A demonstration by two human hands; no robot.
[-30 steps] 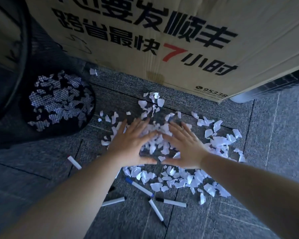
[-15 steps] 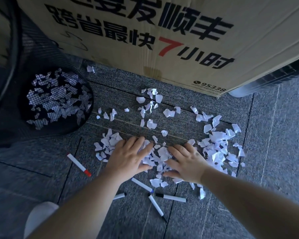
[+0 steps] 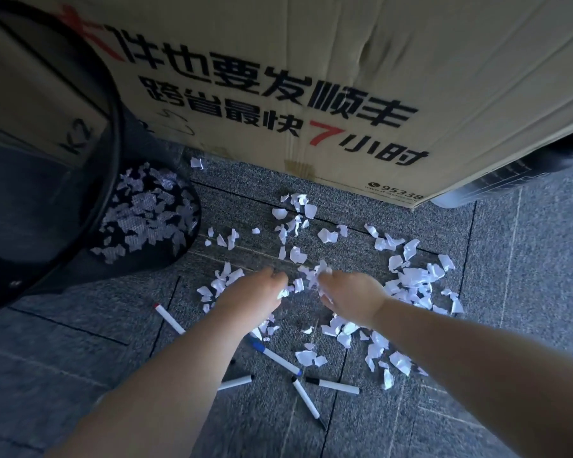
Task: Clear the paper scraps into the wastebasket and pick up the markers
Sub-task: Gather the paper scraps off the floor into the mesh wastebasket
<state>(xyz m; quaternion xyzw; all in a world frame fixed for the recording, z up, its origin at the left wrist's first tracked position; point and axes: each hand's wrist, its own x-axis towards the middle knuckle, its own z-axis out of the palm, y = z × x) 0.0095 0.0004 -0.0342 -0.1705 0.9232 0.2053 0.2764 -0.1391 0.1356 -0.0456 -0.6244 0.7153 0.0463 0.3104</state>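
Both hands, left grip [image 3: 258,297] & right grip [image 3: 348,300], cup shut on paper scraps [image 3: 411,279]; lift together w/ palms tight, carry low to wastebasket [image 3: 113,104].

Both hands' fingers curl out of sight over paper scraps [image 3: 306,281], the left forearm [image 3: 192,368] hides part of a marker [image 3: 236,382] at six o'clock, and the wastebasket [image 3: 80,206] runs off at nine o'clock.

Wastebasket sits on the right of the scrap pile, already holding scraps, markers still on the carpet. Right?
Not quite. The head view shows the wastebasket on the left of the scrap pile, not the right. It does hold scraps, and the markers still lie on the carpet.
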